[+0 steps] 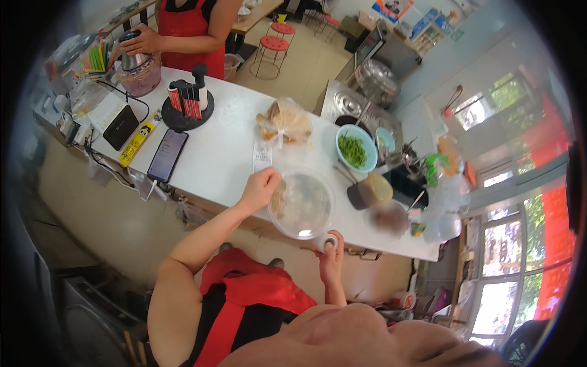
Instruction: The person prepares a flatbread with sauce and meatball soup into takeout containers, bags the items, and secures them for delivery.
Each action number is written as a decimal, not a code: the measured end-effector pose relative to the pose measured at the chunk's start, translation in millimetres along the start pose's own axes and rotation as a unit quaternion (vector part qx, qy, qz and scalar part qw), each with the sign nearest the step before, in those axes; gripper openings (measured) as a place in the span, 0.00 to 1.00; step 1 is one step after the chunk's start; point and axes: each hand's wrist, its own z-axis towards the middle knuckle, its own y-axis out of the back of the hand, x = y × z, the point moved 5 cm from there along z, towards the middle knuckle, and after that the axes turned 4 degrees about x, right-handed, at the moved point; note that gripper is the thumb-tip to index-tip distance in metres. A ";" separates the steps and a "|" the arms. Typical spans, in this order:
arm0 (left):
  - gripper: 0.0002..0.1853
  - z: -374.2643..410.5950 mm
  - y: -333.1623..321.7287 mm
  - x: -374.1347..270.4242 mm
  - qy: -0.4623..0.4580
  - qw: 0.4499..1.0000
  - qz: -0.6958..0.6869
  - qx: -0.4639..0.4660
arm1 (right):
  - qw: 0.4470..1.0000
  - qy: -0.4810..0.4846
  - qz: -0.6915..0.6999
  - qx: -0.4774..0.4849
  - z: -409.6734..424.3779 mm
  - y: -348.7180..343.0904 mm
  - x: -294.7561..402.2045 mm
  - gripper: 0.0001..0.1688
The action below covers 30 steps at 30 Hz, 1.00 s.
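A round takeaway container with a clear lid [301, 204] is at the counter's front edge, with pale food dimly visible through the lid. My left hand [263, 186] is closed at its upper left rim; whether the fingers pinch the rim or only rest on it cannot be told. Below the container's lower right side, my right hand [331, 252] holds a small white round object [326, 242], perhaps a small cup. A printed paper slip [263, 156] lies behind my left hand, next to a knotted clear plastic bag of brown food [282, 123].
A light blue bowl of chopped greens [352, 147] and a brown sauce container [360, 196] stand right on the white counter [220, 151]. A phone [168, 156] and a black marker stand [187, 110] are left. Across it, a person in a red apron [192, 46] handles a purple tub [140, 78].
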 end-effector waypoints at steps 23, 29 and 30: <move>0.16 -118.5 -142.7 -25.6 0.233 0.926 -0.285 -0.087 | 0.979 0.046 -0.116 0.162 19.6 26.7 27.0 0.16; 0.11 -58.8 -51.7 -20.8 0.184 0.982 -0.033 -0.027 | 0.982 0.019 -0.064 0.179 17.5 28.8 33.6 0.16; 0.09 -59.9 -53.4 -23.2 0.207 0.977 -0.044 -0.020 | 0.981 0.017 -0.066 0.183 19.9 29.3 31.3 0.16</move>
